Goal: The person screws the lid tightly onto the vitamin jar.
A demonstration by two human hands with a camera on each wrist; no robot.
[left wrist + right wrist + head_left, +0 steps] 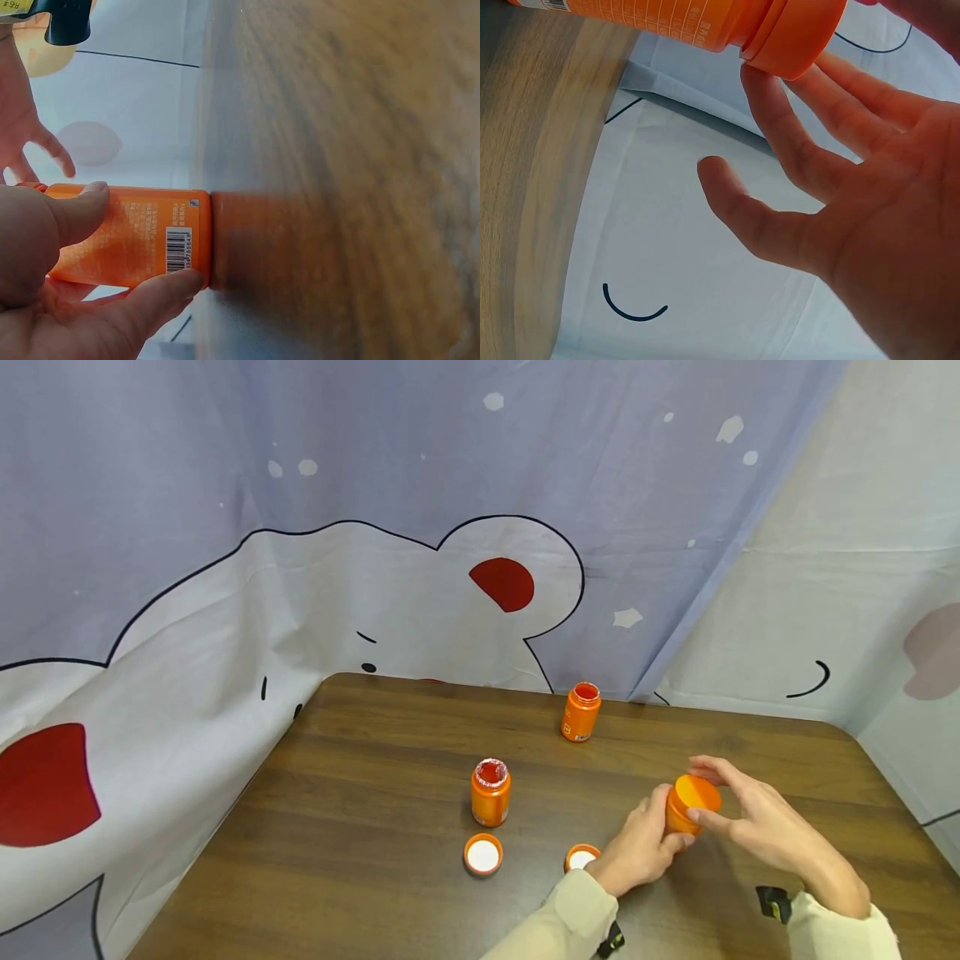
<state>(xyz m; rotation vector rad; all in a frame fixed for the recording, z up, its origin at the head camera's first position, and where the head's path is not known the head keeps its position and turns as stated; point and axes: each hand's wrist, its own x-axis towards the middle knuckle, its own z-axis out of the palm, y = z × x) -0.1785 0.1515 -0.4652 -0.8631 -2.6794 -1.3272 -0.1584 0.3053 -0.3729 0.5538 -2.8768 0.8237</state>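
Observation:
An orange plastic bottle (135, 232) with a printed label and barcode stands at the right of the table, its base right at the wood. My left hand (637, 849) grips the body, thumb on one side and fingers on the other. Over the top, my right hand (768, 822) holds the orange cap (697, 792) between thumb and fingers. From the right wrist view, fingertips touch the rim of the cap, and the little finger stands off it. The cap sits on the bottle's neck.
Two uncapped orange bottles stand on the wooden table (360, 793): one mid-table (491, 800), one near the back edge (581, 718). Two caps lie with white insides up, one at centre (483, 855), the other (581, 857) partly behind my left hand. A printed curtain (375, 452) hangs behind.

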